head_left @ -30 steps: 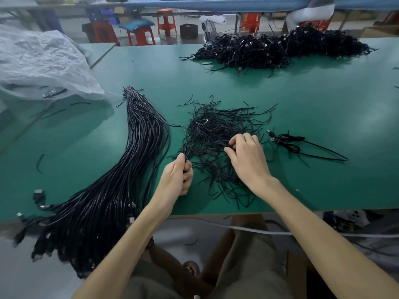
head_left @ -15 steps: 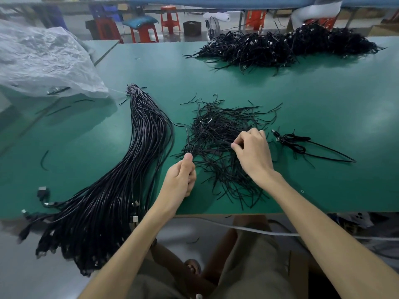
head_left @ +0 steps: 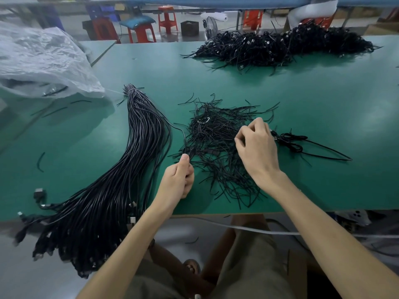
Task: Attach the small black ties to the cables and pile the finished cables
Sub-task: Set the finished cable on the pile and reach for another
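Observation:
A thick bundle of long black cables [head_left: 112, 190] lies at the left of the green table [head_left: 313, 117] and hangs over its front edge. Loose small black ties [head_left: 216, 139] form a heap in the middle. My left hand [head_left: 179, 180] is closed on the folded end of one cable [head_left: 181, 134] that trails from the bundle. My right hand [head_left: 257, 147] rests on the heap with its fingertips pinched among the ties. A single coiled cable [head_left: 293, 141] lies just right of that hand. The pile of finished cables [head_left: 280, 46] sits at the far edge.
A crumpled clear plastic bag [head_left: 41, 63] covers the far left of the table. A few stray ties [head_left: 41, 160] lie on the left side. Red stools [head_left: 142, 31] and a small fan [head_left: 210, 26] stand beyond the table. A white cord [head_left: 248, 228] runs below the front edge.
My right hand has moved away from me across the tie heap and closed its fingertips into a pinch. My left hand has stayed shut on the cable end.

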Demonstrator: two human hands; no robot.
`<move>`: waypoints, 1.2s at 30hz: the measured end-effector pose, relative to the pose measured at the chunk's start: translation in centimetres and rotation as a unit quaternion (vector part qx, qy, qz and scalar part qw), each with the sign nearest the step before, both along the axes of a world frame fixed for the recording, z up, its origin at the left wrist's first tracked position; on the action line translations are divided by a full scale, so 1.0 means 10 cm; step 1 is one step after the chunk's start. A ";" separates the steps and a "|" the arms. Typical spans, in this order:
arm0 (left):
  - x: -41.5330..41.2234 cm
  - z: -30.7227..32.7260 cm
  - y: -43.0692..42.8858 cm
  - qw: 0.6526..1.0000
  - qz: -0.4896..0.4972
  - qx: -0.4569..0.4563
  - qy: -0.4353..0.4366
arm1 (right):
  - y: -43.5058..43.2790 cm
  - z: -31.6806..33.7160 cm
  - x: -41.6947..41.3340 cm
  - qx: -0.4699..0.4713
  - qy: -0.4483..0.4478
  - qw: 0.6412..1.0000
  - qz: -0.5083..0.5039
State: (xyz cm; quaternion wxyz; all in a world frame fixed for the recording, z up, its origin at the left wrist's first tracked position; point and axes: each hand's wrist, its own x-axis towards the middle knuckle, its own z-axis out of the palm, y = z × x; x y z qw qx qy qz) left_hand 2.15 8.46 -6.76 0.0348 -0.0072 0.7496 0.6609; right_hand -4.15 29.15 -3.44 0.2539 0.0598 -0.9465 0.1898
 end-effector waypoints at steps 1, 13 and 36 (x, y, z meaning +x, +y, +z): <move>0.00 0.00 0.00 1.000 0.000 0.000 0.001 | 0.00 0.02 0.01 -0.012 0.000 1.000 0.002; 0.00 0.02 0.01 1.000 -0.008 0.023 -0.006 | -0.17 0.17 0.32 -0.396 -0.106 0.905 0.111; 0.09 0.07 0.02 1.000 -0.013 0.022 0.002 | -0.35 -0.07 0.54 -0.386 -0.323 0.829 0.244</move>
